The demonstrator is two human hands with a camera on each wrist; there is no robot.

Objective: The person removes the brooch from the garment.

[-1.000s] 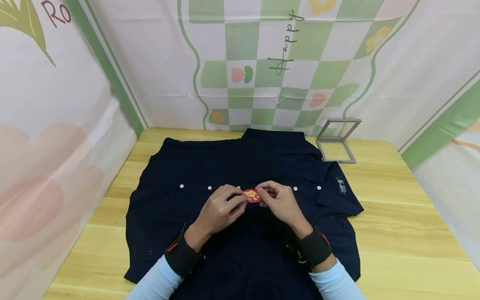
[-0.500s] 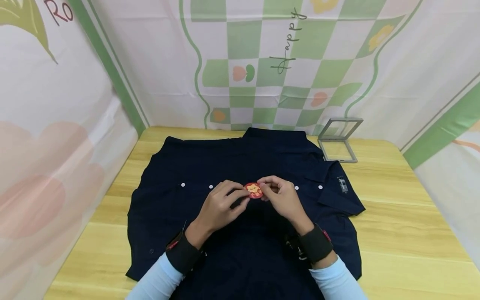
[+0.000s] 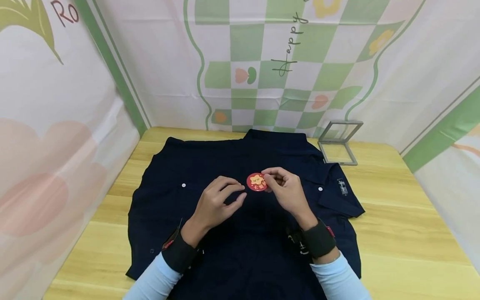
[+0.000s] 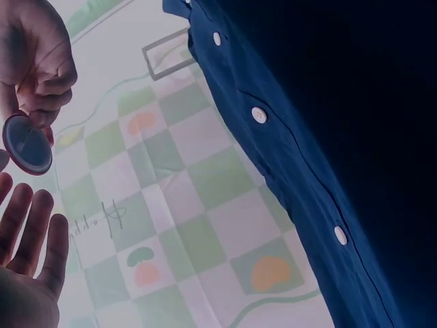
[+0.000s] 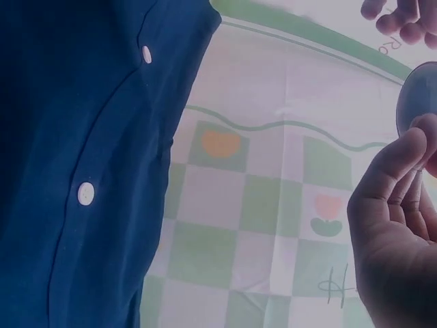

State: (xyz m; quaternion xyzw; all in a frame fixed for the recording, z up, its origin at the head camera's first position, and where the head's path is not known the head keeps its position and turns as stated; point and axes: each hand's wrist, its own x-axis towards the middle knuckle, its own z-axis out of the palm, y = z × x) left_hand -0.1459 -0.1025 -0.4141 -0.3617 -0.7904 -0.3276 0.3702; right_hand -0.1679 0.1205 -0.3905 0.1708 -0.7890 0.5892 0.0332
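Note:
A round red badge with a yellow star figure and lettering is held above a navy shirt, its printed face toward the head camera. My right hand pinches the badge's right edge between thumb and fingers. Just left of it, my left hand has its fingers loosely bent, with nothing between them. The left wrist view shows the greyish back of the badge, hanging from the right hand above the left hand's spread fingers. White buttons run along the shirt's placket.
The shirt lies spread across a wooden table, its collar with a label toward the right. A hinged grey clear-paned frame stands open at the back right. Printed cloth hangs behind and at the sides.
My left fingers have let go of the badge and drawn slightly left. The right hand has raised the badge a little and tilted its face toward the head camera.

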